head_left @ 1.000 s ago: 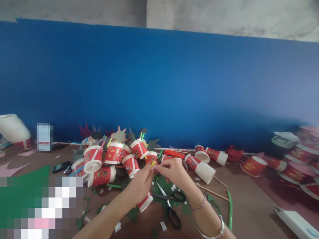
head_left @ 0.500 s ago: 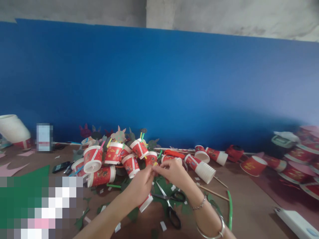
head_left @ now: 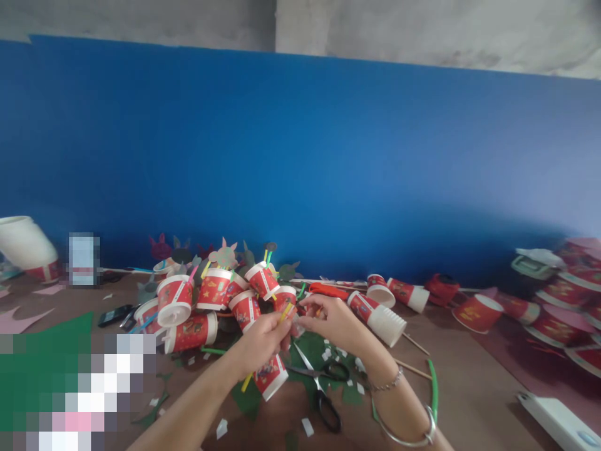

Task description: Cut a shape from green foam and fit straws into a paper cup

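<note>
My left hand is closed around a yellow straw, whose upper end sticks out past the thumb. Just below that hand is a red paper cup with a white rim, tilted; whether the hand also grips it I cannot tell. My right hand is beside the left fingertips, its fingers curled together. A small, pale, see-through bit shows at its fingertips, too blurred to name. Black-handled scissors lie with blades spread below the hands, on green paper scraps.
Decorated red cups with straws and paper animal heads are heaped behind my left hand. A stack of nested cups lies to the right, near a green straw. A white device sits at front right. A blue panel rises behind.
My right hand has drawn slightly back, and its fingers have opened from their tight pinch at the left hand. More of the yellow straw and the red cup below now shows.
</note>
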{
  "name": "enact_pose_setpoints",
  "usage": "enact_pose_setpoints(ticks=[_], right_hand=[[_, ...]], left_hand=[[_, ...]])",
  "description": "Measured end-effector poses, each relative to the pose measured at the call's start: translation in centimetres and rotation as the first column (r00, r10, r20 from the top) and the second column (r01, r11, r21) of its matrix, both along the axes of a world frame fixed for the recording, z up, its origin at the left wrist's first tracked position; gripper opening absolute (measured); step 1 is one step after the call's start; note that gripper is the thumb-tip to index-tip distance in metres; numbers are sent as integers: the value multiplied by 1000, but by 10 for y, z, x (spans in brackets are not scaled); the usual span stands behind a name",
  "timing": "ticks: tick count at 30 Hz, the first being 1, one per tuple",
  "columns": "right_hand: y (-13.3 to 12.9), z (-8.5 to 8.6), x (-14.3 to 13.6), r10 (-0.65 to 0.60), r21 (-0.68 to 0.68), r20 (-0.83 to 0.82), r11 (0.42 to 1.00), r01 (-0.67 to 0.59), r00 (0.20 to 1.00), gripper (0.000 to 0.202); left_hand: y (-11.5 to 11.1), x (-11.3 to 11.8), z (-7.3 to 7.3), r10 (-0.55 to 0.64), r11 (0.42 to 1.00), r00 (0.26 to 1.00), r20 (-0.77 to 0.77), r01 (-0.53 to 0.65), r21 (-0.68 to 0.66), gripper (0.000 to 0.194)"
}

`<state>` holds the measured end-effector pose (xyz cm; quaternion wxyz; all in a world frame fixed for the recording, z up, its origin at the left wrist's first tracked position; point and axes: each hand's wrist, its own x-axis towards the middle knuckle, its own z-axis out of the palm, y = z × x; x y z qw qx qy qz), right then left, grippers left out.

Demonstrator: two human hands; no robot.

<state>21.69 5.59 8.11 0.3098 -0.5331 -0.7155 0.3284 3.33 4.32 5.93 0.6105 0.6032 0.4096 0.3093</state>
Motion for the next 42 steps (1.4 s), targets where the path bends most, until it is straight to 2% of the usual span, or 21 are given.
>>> enact_pose_setpoints(ticks=[3, 8, 12, 15, 17, 20, 22, 25, 28, 32, 36, 42], right_hand=[[-3, 7, -2, -23, 80, 2, 997, 23, 1000, 27], [-6, 8, -9, 69, 190, -84, 980, -53, 994, 20], [-2, 2, -9, 38, 97, -205, 995, -18, 978, 18], [0, 0, -7, 76, -3, -321, 997, -81, 944, 26], [1, 1, -6, 102, -14, -366, 993, -115, 925, 27], [-2, 4, -7, 110, 21, -311, 994, -109, 944, 25], [-6, 7, -9, 132, 97, -239, 989, -112, 962, 26], [-12, 12, -11, 222, 216, -154, 958, -187, 963, 31], [-16, 16, -12, 292, 252, -98, 932, -260, 951, 38], [-18, 17, -11, 315, 257, -37, 920, -296, 948, 40], [-16, 15, -9, 318, 239, 4, 920, -310, 948, 32], [-10, 11, -6, 324, 181, -2, 930, -318, 946, 11]], left_hand=[[-1, 0, 3, -14, 992, 996, 91, 25, -125, 43], [-4, 0, 7, -39, 970, 981, 191, 83, -229, 46], [-4, -3, 10, -85, 959, 968, 238, 144, -245, 41], [-5, -6, 13, -140, 948, 953, 268, 207, -241, 38], [-5, -7, 14, -163, 942, 948, 273, 232, -242, 36], [-5, -7, 14, -161, 942, 953, 256, 226, -250, 37], [-4, -7, 13, -143, 941, 958, 247, 209, -266, 38], [-3, -6, 13, -118, 937, 964, 240, 188, -293, 42], [-3, -6, 15, -109, 936, 964, 244, 183, -302, 42], [-5, -8, 17, -173, 935, 961, 215, 229, -272, 42], [-5, -10, 12, -209, 954, 975, 78, 221, -205, 45], [-7, -12, 16, -183, 981, 970, -160, 191, 31, 42]])
